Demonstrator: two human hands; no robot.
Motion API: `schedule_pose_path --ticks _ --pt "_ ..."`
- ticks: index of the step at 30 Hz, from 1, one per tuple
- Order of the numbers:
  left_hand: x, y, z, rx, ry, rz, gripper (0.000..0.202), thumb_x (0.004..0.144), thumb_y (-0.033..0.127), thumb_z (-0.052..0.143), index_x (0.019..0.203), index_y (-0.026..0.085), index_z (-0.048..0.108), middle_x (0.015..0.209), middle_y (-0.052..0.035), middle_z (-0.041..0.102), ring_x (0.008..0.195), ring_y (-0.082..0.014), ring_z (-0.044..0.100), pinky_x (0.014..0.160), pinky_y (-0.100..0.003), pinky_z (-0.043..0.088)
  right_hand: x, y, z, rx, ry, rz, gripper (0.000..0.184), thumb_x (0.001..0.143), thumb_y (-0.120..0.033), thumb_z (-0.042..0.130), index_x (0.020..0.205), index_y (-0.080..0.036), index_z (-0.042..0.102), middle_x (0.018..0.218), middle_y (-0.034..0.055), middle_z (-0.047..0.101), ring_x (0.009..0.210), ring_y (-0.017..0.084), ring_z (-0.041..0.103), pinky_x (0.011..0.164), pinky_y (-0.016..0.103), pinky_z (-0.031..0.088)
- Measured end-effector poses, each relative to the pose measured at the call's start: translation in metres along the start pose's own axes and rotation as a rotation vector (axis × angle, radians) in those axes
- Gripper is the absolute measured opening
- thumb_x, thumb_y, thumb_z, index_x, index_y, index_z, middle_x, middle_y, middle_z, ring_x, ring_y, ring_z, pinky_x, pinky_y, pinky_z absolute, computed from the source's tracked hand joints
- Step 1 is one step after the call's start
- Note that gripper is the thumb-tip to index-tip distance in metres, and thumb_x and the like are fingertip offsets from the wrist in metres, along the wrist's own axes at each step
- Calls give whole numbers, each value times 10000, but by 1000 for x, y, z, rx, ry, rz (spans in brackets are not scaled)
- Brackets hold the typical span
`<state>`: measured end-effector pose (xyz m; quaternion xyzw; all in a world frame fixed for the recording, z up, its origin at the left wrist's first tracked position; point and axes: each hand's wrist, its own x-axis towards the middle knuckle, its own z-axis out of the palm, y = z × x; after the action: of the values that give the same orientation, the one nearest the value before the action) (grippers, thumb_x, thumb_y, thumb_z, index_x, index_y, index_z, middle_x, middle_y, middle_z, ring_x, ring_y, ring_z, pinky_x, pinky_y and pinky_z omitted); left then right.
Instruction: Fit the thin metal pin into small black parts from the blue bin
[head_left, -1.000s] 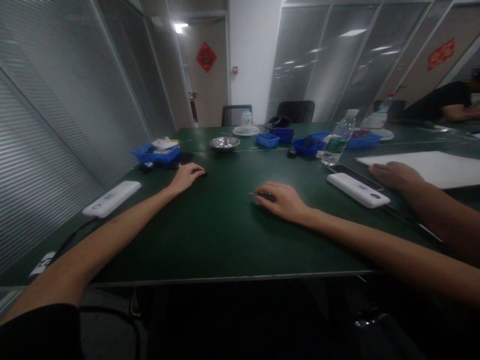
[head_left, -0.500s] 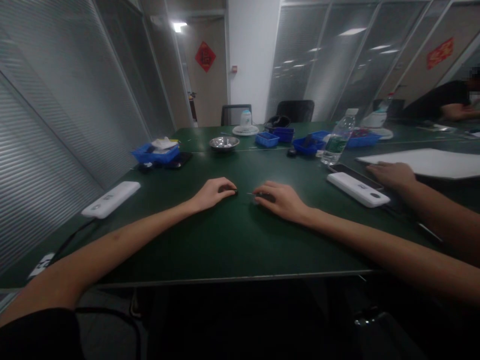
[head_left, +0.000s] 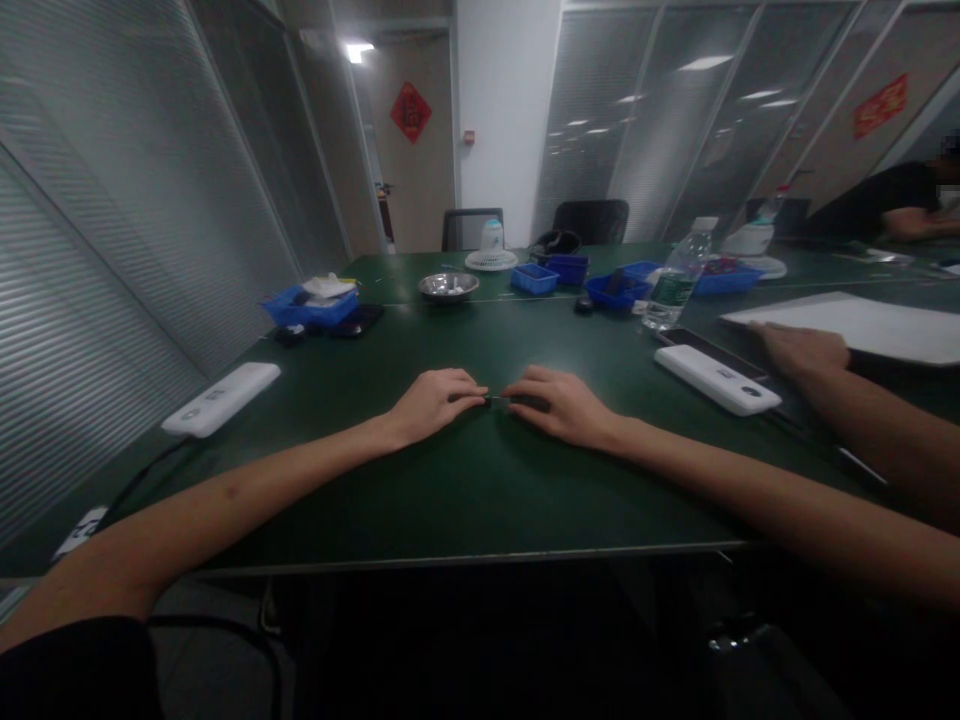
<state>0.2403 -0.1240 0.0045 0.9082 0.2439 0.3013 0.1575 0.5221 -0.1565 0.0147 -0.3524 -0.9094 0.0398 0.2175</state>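
My left hand [head_left: 439, 405] pinches a small black piece [head_left: 488, 402] over the middle of the table. Facing it, my right hand [head_left: 561, 405] is closed on a thin, pale rod-like thing [head_left: 498, 399], whose tip points left at the black piece. The two parts meet or nearly meet; I cannot tell whether they touch. Both are too small to name, and my fingers hide most of each. Beneath my hands lies the dark green tabletop [head_left: 450, 500].
White power banks [head_left: 221, 398] lie at left and right. A water bottle [head_left: 679, 275], a steel bowl [head_left: 448, 288] and several blue trays [head_left: 534, 278] stand farther back. At right, another person's hand [head_left: 801, 350] rests by a white board [head_left: 862, 322].
My left hand has moved right and slightly nearer, bringing the black piece up to the rod's tip. My right hand has barely shifted. The other person's hand and the white board moved slightly right.
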Motion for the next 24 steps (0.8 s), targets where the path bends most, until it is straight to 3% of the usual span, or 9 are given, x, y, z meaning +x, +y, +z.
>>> schedule_pose_path --ticks 13,24 --pt "0 -2 1 43 -42 66 260 1033 280 599 1212 220 777 1181 -89 737 1073 -217 695 946 -371 562 1 2 2 30 -34 -61 349 1074 -402 499 1322 -223 668 1102 93 649 900 198 639 779 338 510" --pt "2 1 0 -88 -49 12 242 1010 306 639 1185 232 790 1129 -85 745 1014 -214 703 906 -361 558 1 -1 3 48 -19 -89 338 1065 -385 515 1317 -225 675 1088 98 651 882 202 643 759 343 515"
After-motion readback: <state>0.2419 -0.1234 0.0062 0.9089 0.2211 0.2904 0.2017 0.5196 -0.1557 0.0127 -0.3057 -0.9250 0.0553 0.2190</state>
